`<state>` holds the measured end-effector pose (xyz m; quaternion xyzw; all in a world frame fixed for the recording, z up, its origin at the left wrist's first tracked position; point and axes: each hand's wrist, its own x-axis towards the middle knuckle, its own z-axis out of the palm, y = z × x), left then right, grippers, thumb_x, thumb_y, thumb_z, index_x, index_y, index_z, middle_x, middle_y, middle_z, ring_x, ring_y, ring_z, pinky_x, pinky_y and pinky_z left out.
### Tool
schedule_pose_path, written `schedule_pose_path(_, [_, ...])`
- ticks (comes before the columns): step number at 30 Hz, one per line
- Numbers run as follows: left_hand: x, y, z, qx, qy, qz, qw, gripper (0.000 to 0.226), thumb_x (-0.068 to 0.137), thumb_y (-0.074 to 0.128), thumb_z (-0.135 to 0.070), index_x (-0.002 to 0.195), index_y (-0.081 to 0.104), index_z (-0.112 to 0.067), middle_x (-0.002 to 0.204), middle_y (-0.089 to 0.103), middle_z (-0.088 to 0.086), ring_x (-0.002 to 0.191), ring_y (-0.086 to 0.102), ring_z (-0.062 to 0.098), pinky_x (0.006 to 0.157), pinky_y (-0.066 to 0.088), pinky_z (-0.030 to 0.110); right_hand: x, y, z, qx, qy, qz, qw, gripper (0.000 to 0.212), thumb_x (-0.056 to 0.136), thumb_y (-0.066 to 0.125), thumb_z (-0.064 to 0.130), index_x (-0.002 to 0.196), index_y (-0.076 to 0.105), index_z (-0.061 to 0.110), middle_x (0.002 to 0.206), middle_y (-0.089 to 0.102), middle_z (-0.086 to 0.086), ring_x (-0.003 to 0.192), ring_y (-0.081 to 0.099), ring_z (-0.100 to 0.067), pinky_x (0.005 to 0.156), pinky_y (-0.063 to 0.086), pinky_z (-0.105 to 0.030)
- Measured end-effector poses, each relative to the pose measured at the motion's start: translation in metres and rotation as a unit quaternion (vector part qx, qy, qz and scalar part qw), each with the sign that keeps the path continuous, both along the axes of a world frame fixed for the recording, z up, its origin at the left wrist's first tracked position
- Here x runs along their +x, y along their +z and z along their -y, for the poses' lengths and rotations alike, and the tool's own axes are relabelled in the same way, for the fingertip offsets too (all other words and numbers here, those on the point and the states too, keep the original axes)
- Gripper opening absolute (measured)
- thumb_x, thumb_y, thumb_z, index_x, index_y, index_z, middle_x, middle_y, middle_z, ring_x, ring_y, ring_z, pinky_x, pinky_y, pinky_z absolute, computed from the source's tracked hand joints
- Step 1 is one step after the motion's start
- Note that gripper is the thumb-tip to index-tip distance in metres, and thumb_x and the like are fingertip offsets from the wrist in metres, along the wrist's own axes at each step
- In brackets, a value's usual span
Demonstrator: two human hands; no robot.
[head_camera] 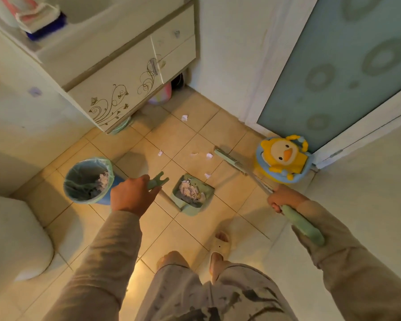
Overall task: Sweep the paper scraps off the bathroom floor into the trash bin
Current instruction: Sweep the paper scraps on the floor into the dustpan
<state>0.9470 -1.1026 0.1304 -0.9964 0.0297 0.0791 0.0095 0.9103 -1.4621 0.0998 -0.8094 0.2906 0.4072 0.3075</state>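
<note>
My left hand [131, 193] grips the green top of the dustpan handle [157, 180]. The green dustpan [190, 194] rests on the tiles below it, full of crumpled paper. My right hand [281, 198] holds the broom handle [301, 224], and the green broom head [228, 159] lies on the floor near the door. Several white paper scraps [209, 155] lie scattered on the tiles beyond the dustpan, one farther off [184, 117] near the cabinet. The blue trash bin [88, 180] with a green liner stands left of my left hand and holds some paper.
A white vanity cabinet [116, 89] overhangs the floor at the upper left. A yellow duck potty seat [284, 158] sits by the frosted glass door [333, 66]. A white toilet [12, 237] fills the lower left. My slippered feet [220, 244] stand behind the dustpan.
</note>
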Motion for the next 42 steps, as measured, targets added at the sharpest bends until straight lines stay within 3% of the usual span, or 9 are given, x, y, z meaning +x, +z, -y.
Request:
schedule_pose_path(7, [0.013, -0.005, 0.014, -0.007, 0.008, -0.002, 1.0, 0.037, 0.088, 0.051, -0.055, 0.093, 0.066, -0.021, 0.076, 0.068, 0.001, 0.067, 0.066, 0.022, 0.064, 0.05, 0.029, 0.075, 0.007, 0.0, -0.05, 0.123, -0.018, 0.991, 0.044, 0.081, 0.048, -0.006, 0.042, 0.037, 0.012, 0.015, 0.028, 0.005, 0.045, 0.031, -0.017, 0.045, 0.027, -0.022])
schedule_pose_path(14, [0.02, -0.005, 0.015, -0.005, 0.019, -0.029, 0.999, 0.037, 0.088, 0.051, -0.056, 0.093, 0.064, -0.022, 0.073, 0.067, 0.001, 0.067, 0.065, 0.022, 0.065, 0.057, 0.032, 0.118, -0.012, -0.014, -0.011, 0.064, -0.013, 0.998, 0.045, 0.088, 0.044, 0.002, 0.044, 0.04, 0.011, 0.017, 0.035, 0.005, 0.042, 0.042, -0.02, 0.046, 0.032, -0.017])
schedule_pose_path(18, [0.023, -0.005, 0.019, -0.022, 0.045, -0.056, 0.997, 0.037, 0.088, 0.051, -0.055, 0.096, 0.063, -0.02, 0.081, 0.068, 0.004, 0.076, 0.066, 0.025, 0.069, 0.057, 0.033, 0.105, -0.027, -0.036, -0.04, 0.097, -0.044, 0.994, 0.051, 0.089, 0.045, 0.003, 0.038, 0.046, 0.007, 0.041, 0.048, -0.006, 0.048, 0.041, -0.02, 0.046, 0.032, -0.022])
schedule_pose_path(21, [0.029, -0.005, 0.019, -0.028, 0.043, -0.067, 0.996, 0.036, 0.089, 0.05, -0.053, 0.1, 0.062, -0.021, 0.085, 0.069, 0.004, 0.08, 0.067, 0.025, 0.072, 0.057, 0.034, 0.08, -0.029, -0.054, -0.055, 0.152, -0.074, 0.984, 0.014, 0.09, 0.045, 0.005, 0.086, 0.056, -0.002, 0.081, 0.06, -0.013, 0.06, 0.05, -0.019, 0.049, 0.036, -0.021])
schedule_pose_path(23, [0.031, -0.005, 0.019, -0.025, 0.037, -0.07, 0.997, 0.035, 0.09, 0.049, -0.052, 0.101, 0.062, -0.021, 0.087, 0.069, 0.004, 0.081, 0.067, 0.025, 0.074, 0.058, 0.035, 0.056, -0.028, -0.055, -0.056, 0.17, -0.09, 0.98, 0.033, 0.091, 0.044, 0.007, 0.123, 0.047, -0.002, 0.115, 0.063, -0.018, 0.089, 0.063, -0.026, 0.056, 0.041, -0.021])
schedule_pose_path(24, [0.031, -0.005, 0.018, -0.025, 0.034, -0.069, 0.997, 0.036, 0.09, 0.049, -0.052, 0.101, 0.061, -0.021, 0.087, 0.069, 0.004, 0.081, 0.067, 0.025, 0.074, 0.058, 0.035, 0.044, -0.028, -0.054, -0.049, 0.171, -0.093, 0.98, 0.039, 0.092, 0.044, 0.007, 0.13, 0.042, -0.003, 0.115, 0.063, -0.017, 0.096, 0.065, -0.025, 0.054, 0.041, -0.02])
schedule_pose_path(27, [0.032, -0.006, 0.017, -0.026, 0.026, -0.062, 0.997, 0.035, 0.09, 0.049, -0.052, 0.1, 0.061, -0.021, 0.085, 0.07, 0.003, 0.079, 0.068, 0.024, 0.072, 0.058, 0.033, 0.015, -0.02, -0.046, 0.003, 0.153, -0.102, 0.983, 0.041, 0.091, 0.044, 0.007, 0.13, 0.041, -0.005, 0.072, 0.057, -0.006, 0.056, 0.056, -0.013, 0.045, 0.039, -0.018])
schedule_pose_path(31, [0.035, -0.008, 0.014, -0.036, 0.02, -0.064, 0.997, 0.036, 0.09, 0.048, -0.053, 0.1, 0.061, -0.02, 0.086, 0.07, 0.004, 0.081, 0.068, 0.025, 0.073, 0.058, 0.034, -0.002, -0.009, -0.024, 0.082, 0.026, -0.113, 0.99, 0.011, 0.087, 0.047, 0.003, 0.097, 0.045, 0.004, 0.06, 0.047, -0.005, 0.036, 0.042, -0.007, 0.036, 0.035, -0.016])
schedule_pose_path(42, [0.041, -0.01, -0.005, -0.054, 0.016, -0.061, 0.997, 0.038, 0.09, 0.049, -0.053, 0.099, 0.063, -0.019, 0.087, 0.07, 0.003, 0.079, 0.067, 0.024, 0.071, 0.057, 0.031, -0.013, 0.003, -0.006, 0.117, -0.085, -0.092, 0.985, 0.014, 0.083, 0.046, 0.0, 0.072, 0.045, 0.009, 0.04, 0.046, 0.002, 0.03, 0.04, -0.008, 0.037, 0.032, -0.014])
